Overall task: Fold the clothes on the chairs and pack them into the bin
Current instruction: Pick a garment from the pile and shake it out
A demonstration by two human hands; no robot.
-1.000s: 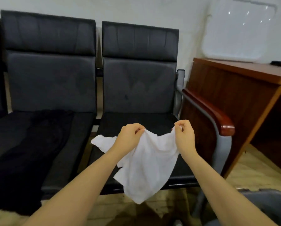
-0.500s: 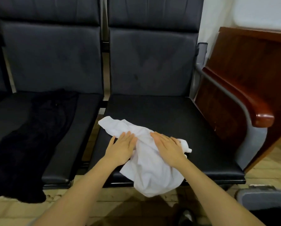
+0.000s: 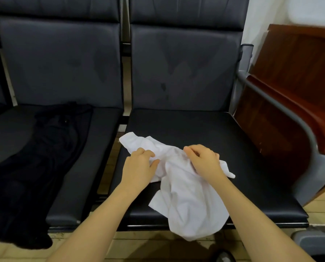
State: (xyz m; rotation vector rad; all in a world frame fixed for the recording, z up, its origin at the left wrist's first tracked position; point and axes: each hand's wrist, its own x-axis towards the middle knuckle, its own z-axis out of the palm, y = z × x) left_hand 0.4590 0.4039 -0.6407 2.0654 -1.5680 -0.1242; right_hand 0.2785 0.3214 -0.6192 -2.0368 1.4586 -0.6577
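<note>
The right seat [image 3: 205, 127] lies bare behind and to the right of the white garment [image 3: 186, 188], giving room to reach. An armrest [image 3: 312, 129] and the wooden desk side [image 3: 290, 87] wall its right edge. On the left seat [image 3: 101, 140], a black garment [image 3: 44, 157] covers the middle.

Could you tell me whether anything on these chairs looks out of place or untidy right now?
Yes. The white garment lies crumpled and droops over the right seat front edge, and the black garment spills off the left seat toward the floor.
</note>
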